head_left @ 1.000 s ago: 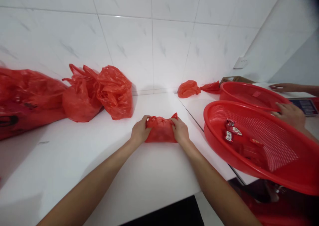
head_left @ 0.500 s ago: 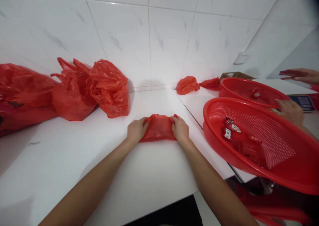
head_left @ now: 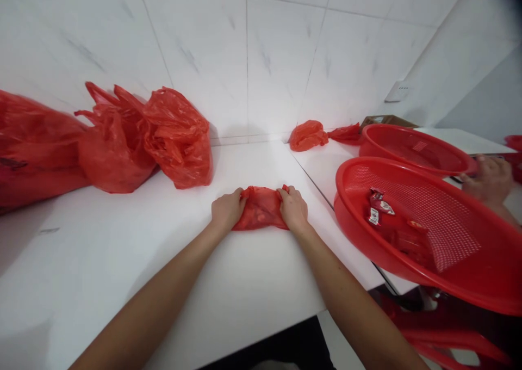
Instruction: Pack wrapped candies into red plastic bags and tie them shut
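Head view: left hand [head_left: 227, 210] and right hand [head_left: 292, 209] bunch crinkled red plastic bag [head_left: 260, 209].

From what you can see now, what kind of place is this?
Probably a kitchen or small packing room. White tiled wall, white table, red mesh basket holding sachets. Both hands, left hand and right hand, grip a small red bag.

- Thin, crinkled red plastic bag [head_left: 260, 209], slightly shiny, at 12 o'clock.
- Smooth matt white table [head_left: 228, 283].
- Glossy marbled wall tiles [head_left: 212, 49].
- Glossy perforated plastic basket [head_left: 448, 239] at 3 o'clock.
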`<state>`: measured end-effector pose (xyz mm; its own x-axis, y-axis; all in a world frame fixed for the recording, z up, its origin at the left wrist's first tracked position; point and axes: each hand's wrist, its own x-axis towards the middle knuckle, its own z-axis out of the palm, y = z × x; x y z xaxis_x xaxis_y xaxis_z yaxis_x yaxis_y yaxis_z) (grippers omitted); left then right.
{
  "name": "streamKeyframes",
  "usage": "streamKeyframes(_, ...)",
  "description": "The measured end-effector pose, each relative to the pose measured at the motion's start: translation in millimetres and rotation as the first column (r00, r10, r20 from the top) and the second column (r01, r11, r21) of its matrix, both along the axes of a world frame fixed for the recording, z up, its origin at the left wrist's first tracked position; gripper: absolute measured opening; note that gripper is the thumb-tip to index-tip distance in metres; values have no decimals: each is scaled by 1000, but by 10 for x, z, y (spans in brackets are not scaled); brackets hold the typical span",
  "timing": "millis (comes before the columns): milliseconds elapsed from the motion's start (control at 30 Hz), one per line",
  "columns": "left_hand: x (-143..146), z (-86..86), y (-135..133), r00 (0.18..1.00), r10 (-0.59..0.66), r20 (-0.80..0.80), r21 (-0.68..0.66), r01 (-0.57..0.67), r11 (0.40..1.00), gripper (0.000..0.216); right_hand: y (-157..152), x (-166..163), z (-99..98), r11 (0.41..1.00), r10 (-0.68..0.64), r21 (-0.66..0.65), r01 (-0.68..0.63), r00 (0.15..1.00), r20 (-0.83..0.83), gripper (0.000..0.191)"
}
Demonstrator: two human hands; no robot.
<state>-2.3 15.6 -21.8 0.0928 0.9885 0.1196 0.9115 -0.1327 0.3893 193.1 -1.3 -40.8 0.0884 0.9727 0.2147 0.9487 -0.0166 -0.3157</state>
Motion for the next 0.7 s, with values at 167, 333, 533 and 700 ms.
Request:
streamKeyframes(167,-13,-22,-11,989,37,145,-18,-35,999,28,4,15,-16,1000,-17,12,18,1000,-24,36)
streamKeyframes(333,-116,54,31,890,121,440,-105,-83,991,36,-95,92,50,999,-3,41,8,993,-121,26)
streamKeyframes(533,-297,273,76,573,245,782,-252,-70,965,35,-215,105,168,988,124,135,-74,902,-413,50)
streamKeyframes(700,-428,236,-13,385,321,865,-258,-208,944,29,-208,-12,223,983,99,182,-16,882,-460,47)
